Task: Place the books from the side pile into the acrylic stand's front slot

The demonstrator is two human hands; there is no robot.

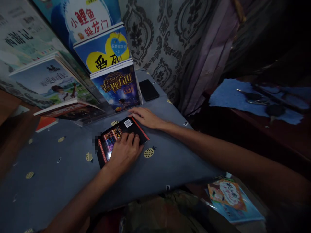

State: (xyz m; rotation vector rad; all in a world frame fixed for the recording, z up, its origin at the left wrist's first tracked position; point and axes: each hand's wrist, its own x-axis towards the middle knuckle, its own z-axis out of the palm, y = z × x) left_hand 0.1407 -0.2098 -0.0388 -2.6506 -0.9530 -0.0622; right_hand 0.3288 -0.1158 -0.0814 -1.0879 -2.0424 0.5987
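Observation:
A thin black book (126,131) with a red edge lies on the patterned tablecloth, its back cover up, showing a barcode and several small colour pictures. My left hand (127,147) rests on that cover, palm down, fingers lightly bent and covering part of the pictures. At the far right corner of the book is my right hand (145,117), its fingers stretched along the edge and its thumb not clearly seen. Just beyond stands a blue book with a CHARLIE title (119,87), in the front of a rack.
Behind it are a blue-and-yellow book (85,53) and other picture books (48,81). A reddish-brown book (73,111) leans low at the left. A black phone-like slab (149,90) lies by the rack. Glasses and keys (274,110) rest on blue cloth at right. More books (230,197) lie below.

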